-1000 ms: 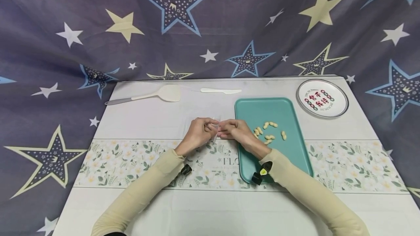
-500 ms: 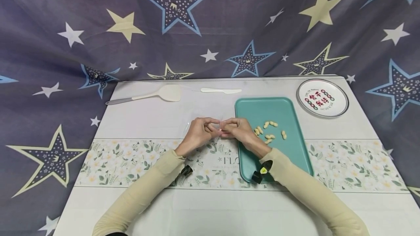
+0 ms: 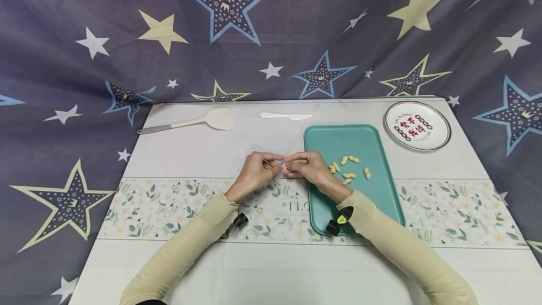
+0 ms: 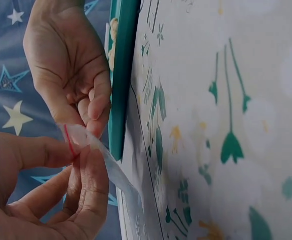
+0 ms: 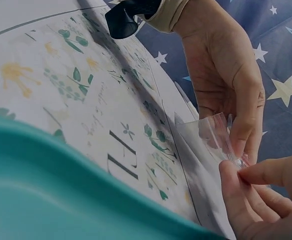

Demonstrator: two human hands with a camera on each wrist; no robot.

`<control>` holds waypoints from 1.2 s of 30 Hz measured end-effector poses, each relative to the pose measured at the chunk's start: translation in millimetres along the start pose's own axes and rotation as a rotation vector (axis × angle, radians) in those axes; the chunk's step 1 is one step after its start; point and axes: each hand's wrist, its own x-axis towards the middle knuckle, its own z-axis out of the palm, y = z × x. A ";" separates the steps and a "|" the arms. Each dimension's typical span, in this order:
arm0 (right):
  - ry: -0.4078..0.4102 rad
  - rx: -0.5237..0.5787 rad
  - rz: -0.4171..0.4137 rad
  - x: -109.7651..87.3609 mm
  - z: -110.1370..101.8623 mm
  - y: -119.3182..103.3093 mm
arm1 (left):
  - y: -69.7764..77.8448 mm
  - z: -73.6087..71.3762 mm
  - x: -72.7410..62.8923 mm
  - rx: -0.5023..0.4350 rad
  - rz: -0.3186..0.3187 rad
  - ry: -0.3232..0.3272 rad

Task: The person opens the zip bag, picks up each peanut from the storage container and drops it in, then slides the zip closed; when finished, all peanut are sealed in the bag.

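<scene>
A clear plastic zip bag (image 5: 205, 137) with a red line along its edge hangs between the two hands. In the left wrist view, the left hand (image 4: 51, 195) pinches the red-lined edge of the bag between thumb and fingers. The right hand (image 5: 270, 195) pinches the same edge with thumb and forefinger, close beside the left fingertips. From the head view, the left hand (image 3: 256, 172) and right hand (image 3: 311, 168) meet over the table, left of the teal tray (image 3: 338, 138). Much of the bag is hidden or too transparent to make out there.
Several unshelled peanuts (image 3: 349, 176) lie on the tray, under and beyond the right wrist. A white spatula (image 3: 218, 119) and a white knife (image 3: 285, 116) lie at the back. A round plate (image 3: 417, 142) sits at the back right. A star-patterned cloth hangs behind.
Both hands stay nearly in place while their fingertips shift slightly along the bag's edge. The red line now shows between the fingertips. The tray and peanuts have not moved.
</scene>
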 end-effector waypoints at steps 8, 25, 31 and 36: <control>0.024 -0.043 -0.019 -2.1 -2.1 0.6 | 0.9 -0.8 -2.3 0.080 0.070 0.067; -0.010 -0.123 -0.101 -2.2 -10.5 -2.0 | 1.7 -21.2 -0.3 0.146 0.356 -0.074; -0.034 -0.111 -0.104 -1.9 -13.9 -3.8 | -3.0 -26.8 2.8 0.311 0.398 -0.214; -0.043 -0.118 -0.100 -4.7 -13.9 -8.1 | -6.1 -23.2 7.2 0.345 0.419 -0.222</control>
